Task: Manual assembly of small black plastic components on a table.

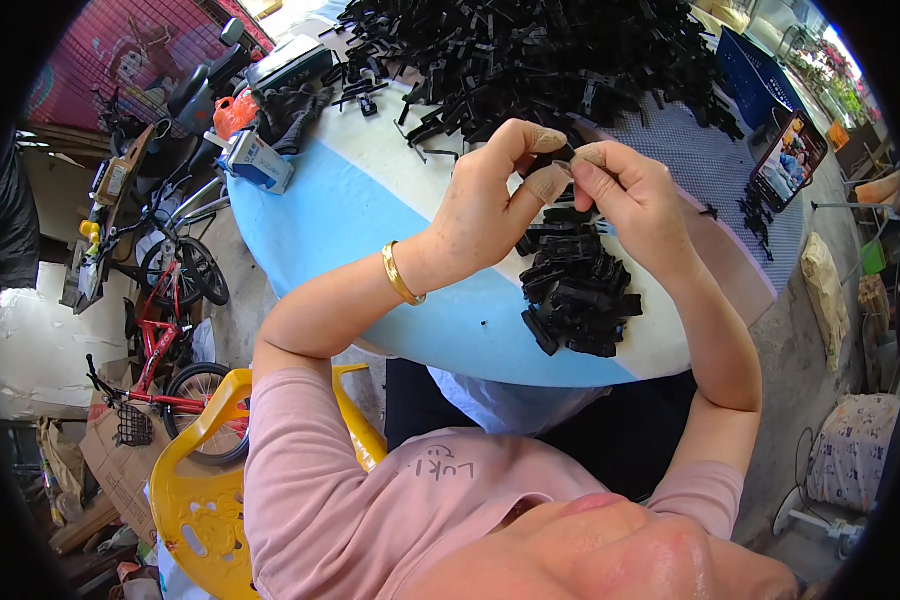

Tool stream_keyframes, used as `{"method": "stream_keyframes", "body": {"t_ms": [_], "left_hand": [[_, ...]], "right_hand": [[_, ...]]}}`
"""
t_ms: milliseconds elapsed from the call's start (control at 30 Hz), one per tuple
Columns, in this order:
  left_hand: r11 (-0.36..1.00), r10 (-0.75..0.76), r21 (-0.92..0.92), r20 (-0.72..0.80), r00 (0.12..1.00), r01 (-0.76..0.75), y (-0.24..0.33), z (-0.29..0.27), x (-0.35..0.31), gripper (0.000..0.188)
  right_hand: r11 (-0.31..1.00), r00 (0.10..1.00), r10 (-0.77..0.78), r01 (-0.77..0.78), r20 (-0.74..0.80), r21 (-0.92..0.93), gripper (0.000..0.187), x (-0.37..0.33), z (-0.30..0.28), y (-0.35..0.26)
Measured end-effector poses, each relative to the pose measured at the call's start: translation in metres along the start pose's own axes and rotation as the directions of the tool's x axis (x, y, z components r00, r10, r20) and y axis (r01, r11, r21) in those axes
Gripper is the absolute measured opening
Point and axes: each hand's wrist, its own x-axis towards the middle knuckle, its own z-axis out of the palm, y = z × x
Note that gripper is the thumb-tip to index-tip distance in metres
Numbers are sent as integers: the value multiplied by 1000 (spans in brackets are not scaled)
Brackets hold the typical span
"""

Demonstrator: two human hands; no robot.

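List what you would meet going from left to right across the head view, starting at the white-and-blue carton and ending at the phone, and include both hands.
White-and-blue carton → gold bangle → left hand → right hand → phone.

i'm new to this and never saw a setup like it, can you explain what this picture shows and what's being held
There's no machine here: one person works with two bare hands. The single picture comes from a wide fisheye camera on their head, looking down, so edges bend.

The left hand and right hand meet above a blue-and-white table; some fingertips wear tan coverings. They seem to pinch something small, too hidden to identify.

A big heap of black parts lies at the far side, a smaller pile of black parts nearer. A phone stands at the right.
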Motion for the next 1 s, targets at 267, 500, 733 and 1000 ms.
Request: {"method": "stream_keyframes", "body": {"t_ms": [267,500,733,1000], "left_hand": [[920,264,283,60,963,-270,-2,-3,-1,20],[819,-198,-528,103,975,222,12,-9,16,28],[401,-316,-786,363,877,470,13,-16,20,35],[904,-282,-191,408,868,383,3,-12,12,41]], "right_hand": [[935,972,193,-223,133,274,15,2,0,4],[967,963,-253,254,-89,-4,12,2,-6,2],[838,837,-540,526,-86,-143,19,2,-13,9],[987,989,-129,135,-78,87,26,2,-12,8]]}}
